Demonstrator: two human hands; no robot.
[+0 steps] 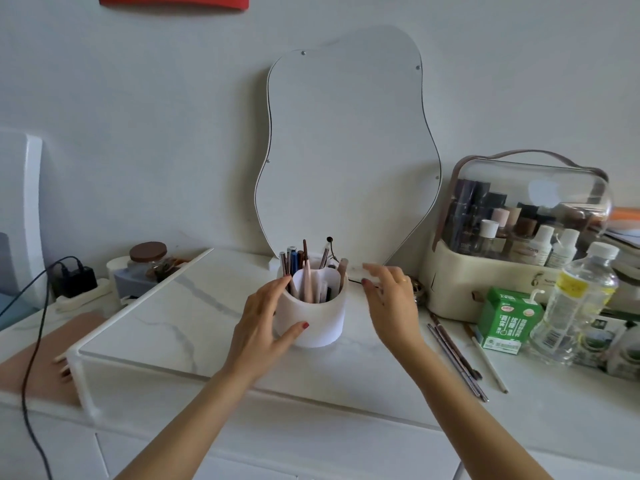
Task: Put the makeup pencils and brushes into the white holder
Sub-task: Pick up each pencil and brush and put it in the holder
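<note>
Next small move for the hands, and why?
Probably the right hand, open and empty beside the white holder, should reach to the loose pencils lying on the counter to its right. The left hand already steadies the holder.

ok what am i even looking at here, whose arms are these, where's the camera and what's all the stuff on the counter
There is no machine here: these are a person's two bare arms, filmed by one wide-angle camera worn on their head, looking forward and down. The left hand wraps the side of the white holder, which already has makeup pencils and brushes standing in it. The right hand is open beside the holder, holding nothing. More loose pencils lie on the marble counter to the right. Behind stands a wavy mirror; further right are a clear-lidded cosmetics case, a green carton and a water bottle.
</note>
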